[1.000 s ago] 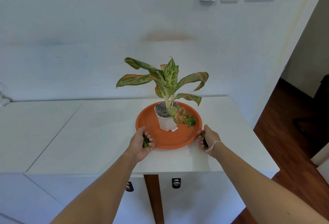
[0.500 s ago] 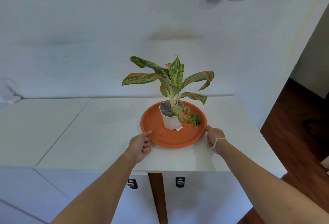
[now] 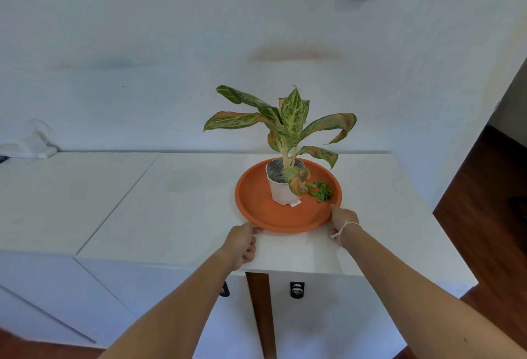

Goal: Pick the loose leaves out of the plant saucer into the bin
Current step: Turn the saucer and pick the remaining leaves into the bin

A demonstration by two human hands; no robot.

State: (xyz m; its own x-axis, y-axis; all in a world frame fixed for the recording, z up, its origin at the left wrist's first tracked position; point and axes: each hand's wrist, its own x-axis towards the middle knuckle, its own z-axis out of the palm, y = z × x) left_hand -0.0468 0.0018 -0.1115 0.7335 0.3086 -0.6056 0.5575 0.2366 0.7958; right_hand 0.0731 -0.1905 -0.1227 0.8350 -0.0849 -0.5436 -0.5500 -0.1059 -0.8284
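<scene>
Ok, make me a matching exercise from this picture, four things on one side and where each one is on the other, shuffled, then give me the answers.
Things:
1. loose green leaves
2. white plant pot
3. left hand
4. right hand

Places:
A. at the near-left rim of the orange saucer
B. standing in the saucer, towards the back
C. lying in the saucer, right of the pot
D. at the near-right rim of the saucer

Pairs: 1-C, 2-B, 3-A, 4-D
</scene>
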